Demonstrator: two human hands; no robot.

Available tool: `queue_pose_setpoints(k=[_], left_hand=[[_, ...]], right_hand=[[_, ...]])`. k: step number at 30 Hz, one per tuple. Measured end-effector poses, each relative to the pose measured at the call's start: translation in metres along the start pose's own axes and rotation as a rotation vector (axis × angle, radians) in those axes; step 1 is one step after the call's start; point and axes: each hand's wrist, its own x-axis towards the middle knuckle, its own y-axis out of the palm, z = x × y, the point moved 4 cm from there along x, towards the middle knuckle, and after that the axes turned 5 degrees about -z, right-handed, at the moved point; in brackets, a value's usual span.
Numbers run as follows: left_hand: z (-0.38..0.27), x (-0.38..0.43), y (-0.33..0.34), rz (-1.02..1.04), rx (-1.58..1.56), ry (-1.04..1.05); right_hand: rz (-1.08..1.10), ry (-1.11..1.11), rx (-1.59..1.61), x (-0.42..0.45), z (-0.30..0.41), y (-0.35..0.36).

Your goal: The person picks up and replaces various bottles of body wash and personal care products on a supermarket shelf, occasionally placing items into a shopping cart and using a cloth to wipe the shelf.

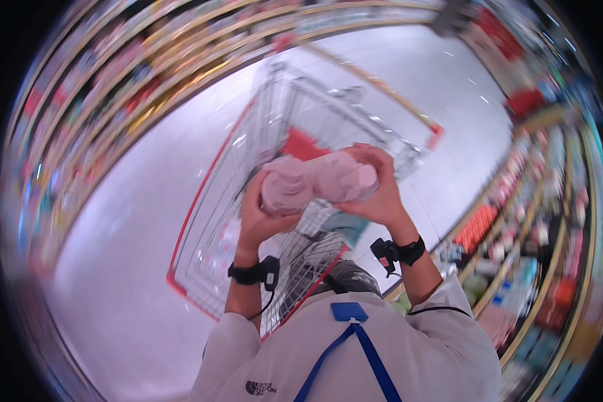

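In the head view a pale pink item (319, 182) with two rounded ends is held between both my hands above a wire shopping cart (201, 201). Blur hides what it is exactly and whether it is one piece or two. My left hand (261, 211) grips its left end, with the thumb underneath. My right hand (382, 186) wraps around its right end. A red object (301, 144) lies in the cart just beyond the pink item. A teal object (347, 226) shows below it, near my right wrist.
Shelves packed with goods (115, 85) curve along the left and top. More stocked shelving (522, 221) stands close on the right. The cart has red-trimmed rims, and pale floor (125, 241) surrounds it. A red and white display (502, 55) is at the upper right.
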Motion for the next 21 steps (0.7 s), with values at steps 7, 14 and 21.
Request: queue_pose_setpoints(k=[7,14,21], left_hand=[[-0.115,-0.055,0.270,0.807,-0.362,0.191],[-0.174,-0.317,0.494,1.512,-0.605,0.243],[-0.261,-0.578,0.545,2.019,-0.868,0.155]], right_hand=[[-0.649,0.033,-0.423,-0.216,0.171,-0.208],[-1.407,0.156,-0.887,-0.511,0.308,-0.242],[-1.964,0.343,-1.259,-0.683,0.427,-0.183]])
